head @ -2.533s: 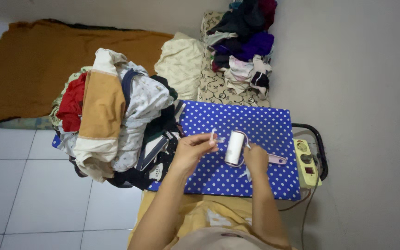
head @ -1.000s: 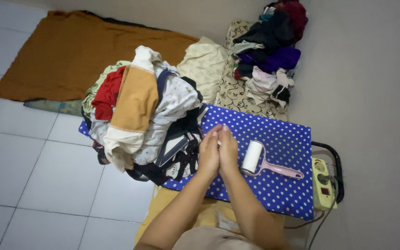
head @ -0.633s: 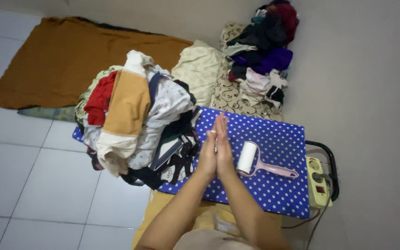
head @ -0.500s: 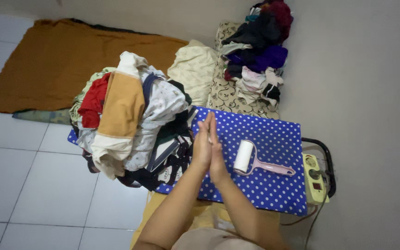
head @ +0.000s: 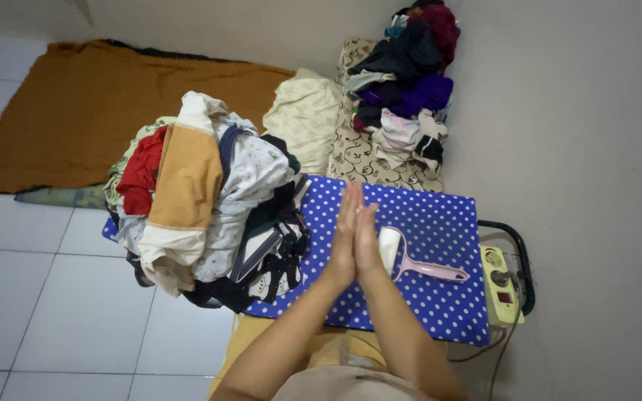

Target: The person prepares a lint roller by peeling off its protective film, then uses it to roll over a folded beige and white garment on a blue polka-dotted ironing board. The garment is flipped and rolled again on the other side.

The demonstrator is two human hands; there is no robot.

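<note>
now the left hand (head: pixel 345 241) and right hand (head: pixel 366 241) are pressed palm to palm, fingers straight and together, having let go of the lint roller (head: pixel 395 252), which lies just right of them on the dotted board (head: pixel 440 312).

On the blue polka-dot ironing board (head: pixel 440 223) we see our pressed-together left hand (head: pixel 345 241) and right hand (head: pixel 366 245), with the pink-handled lint roller (head: pixel 410 256) just right of them. The heaped pile of mixed clothes (head: pixel 202 200) lies on the board's left end, and the yellow-green power strip (head: pixel 501 286) sits off its right edge.
</note>
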